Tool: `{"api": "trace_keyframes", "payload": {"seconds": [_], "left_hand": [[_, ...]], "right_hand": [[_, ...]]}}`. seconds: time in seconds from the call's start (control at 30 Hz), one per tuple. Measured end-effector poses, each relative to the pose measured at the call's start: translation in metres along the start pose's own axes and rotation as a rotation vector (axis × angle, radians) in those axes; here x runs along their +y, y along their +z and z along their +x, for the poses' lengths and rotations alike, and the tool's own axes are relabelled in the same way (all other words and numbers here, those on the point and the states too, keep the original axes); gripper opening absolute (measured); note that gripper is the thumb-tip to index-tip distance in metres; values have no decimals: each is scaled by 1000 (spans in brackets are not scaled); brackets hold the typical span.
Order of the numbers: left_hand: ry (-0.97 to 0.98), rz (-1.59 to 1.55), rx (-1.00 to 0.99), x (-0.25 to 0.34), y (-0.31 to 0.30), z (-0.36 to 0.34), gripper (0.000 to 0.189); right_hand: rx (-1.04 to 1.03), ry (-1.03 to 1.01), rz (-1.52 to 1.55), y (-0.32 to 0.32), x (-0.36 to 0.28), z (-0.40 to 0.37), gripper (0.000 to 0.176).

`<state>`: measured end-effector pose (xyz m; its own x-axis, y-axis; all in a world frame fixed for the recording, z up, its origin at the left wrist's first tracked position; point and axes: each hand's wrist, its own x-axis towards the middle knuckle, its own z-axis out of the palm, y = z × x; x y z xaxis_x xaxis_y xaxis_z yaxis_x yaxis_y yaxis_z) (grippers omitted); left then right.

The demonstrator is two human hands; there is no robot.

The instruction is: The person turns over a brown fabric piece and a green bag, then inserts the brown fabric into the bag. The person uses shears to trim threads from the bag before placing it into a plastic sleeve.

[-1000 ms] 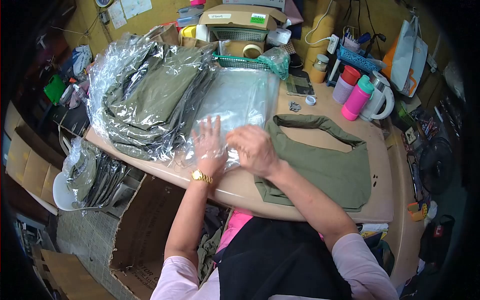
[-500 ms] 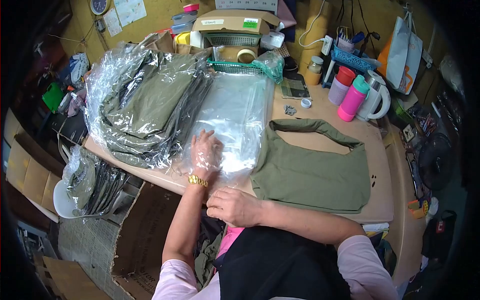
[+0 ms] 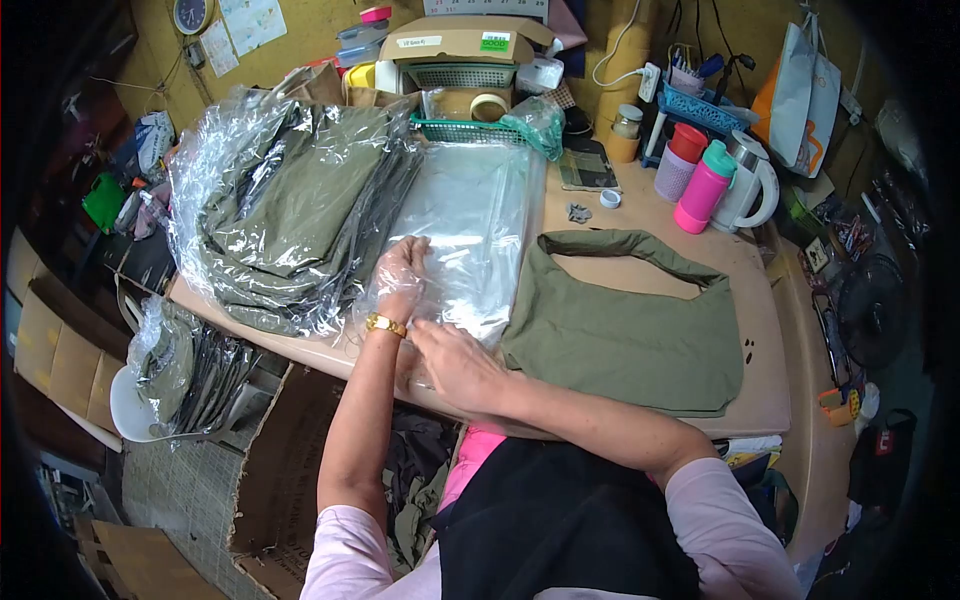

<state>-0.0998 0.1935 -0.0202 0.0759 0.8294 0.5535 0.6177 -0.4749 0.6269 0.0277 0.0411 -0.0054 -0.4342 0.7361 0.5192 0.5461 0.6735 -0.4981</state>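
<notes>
On the table (image 3: 640, 215), an olive cloth bag (image 3: 630, 340) lies flat beside the stack of clear plastic bags (image 3: 475, 205). The left hand (image 3: 403, 272), fingers spread, sits inside the top bag (image 3: 455, 290). The right hand (image 3: 455, 362) seems to pinch its near edge. This looks like the opening step, and the next move calls for holding that mouth wide.

A flat stack of clear, glossy plastic bags (image 3: 470, 215) lies lengthwise on the table (image 3: 620, 275), stretching away from the left grip (image 3: 403, 272). Its near end is crinkled, draped over the left grip and pinched by the right grip (image 3: 455, 362).
</notes>
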Motion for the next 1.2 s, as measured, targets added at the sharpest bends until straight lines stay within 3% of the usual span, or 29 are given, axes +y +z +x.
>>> {"api": "trace_keyframes", "payload": {"seconds": [0.03, 0.07, 0.1, 0.13, 0.17, 0.23, 0.3, 0.33, 0.37, 0.43, 0.5, 0.57, 0.6, 0.63, 0.7, 0.73, 0.77, 0.83, 0.9, 0.97, 1.03, 1.1, 1.13, 1.17, 1.2], "left_hand": [[-68, -198, 20, 5, -2, 3, 20], [-141, -237, -112, 9, -9, 2, 26], [-138, -235, -114, 11, -13, -4, 26], [26, -122, -85, 12, -17, -13, 31], [191, -9, -56, 13, -20, -19, 38], [205, 177, -114, -5, -30, -24, 41], [211, 546, -220, -24, -38, -30, 49], [-73, 459, -365, 27, -55, -25, 39], [-75, 460, -361, 27, -50, -27, 39], [-156, 177, 4, 23, -44, -34, 31], [-208, 57, -18, 23, -43, -36, 36], [-370, -466, 126, 30, -44, -40, 43], [-436, -666, 82, 34, -48, -46, 49], [-437, -664, 81, 26, -44, -54, 49], [-384, -1075, 123, 6, -34, -72, 50], [-576, -1127, 125, 12, -34, -85, 53], [-574, -1125, 127, 18, -32, -95, 53], [-754, -1221, 438, 26, -28, -115, 40], [-721, -1196, 458, 20, -27, -122, 35], [-778, -1288, 413, 16, -36, -121, 42], [-778, -1279, 433, 29, -39, -114, 43], [-703, -1249, 371, 32, -36, -114, 39], [-699, -1079, 319, 19, -35, -118, 30], [-908, -675, 65, 5, -43, -128, 33], [-581, -391, 120, 7, -40, -133, 37]], "right_hand": [[0, 1, 0, 1, 3, 7, 30], [-78, 240, 222, 1, 9, 18, 34], [-153, 478, 444, 4, 15, 28, 38], [-75, 559, 518, 30, 41, 33, 47], [-69, 558, 520, 45, 53, 39, 47], [317, 620, 1072, 54, 61, 51, 57], [281, 592, 1108, 37, 64, 59, 58], [237, 560, 1139, 30, 62, 62, 59], [234, 557, 1139, 33, 62, 67, 59], [378, 245, 833, 34, 51, 78, 55], [336, 273, 657, 35, 48, 77, 47], [287, 490, 428, 48, 44, 83, 41], [105, 485, 523, 37, 40, 80, 43], [105, 486, 525, 47, 47, 79, 43], [-34, 368, -16, 64, 58, 77, 55], [-195, 361, -29, 62, 65, 81, 63], [-194, 358, -28, 60, 71, 84, 63], [-257, 273, -239, 64, 83, 87, 60], [-284, 336, -178, 60, 74, 97, 64], [-414, 382, -378, 40, 44, 103, 67], [-482, 328, -362, 29, 16, 92, 62], [-556, 420, -181, 34, 6, 80, 63], [-427, 521, -96, 43, 13, 76, 65], [-433, 518, -87, 51, 23, 72, 65], [-450, 489, -215, 53, 35, 71, 66]]}}
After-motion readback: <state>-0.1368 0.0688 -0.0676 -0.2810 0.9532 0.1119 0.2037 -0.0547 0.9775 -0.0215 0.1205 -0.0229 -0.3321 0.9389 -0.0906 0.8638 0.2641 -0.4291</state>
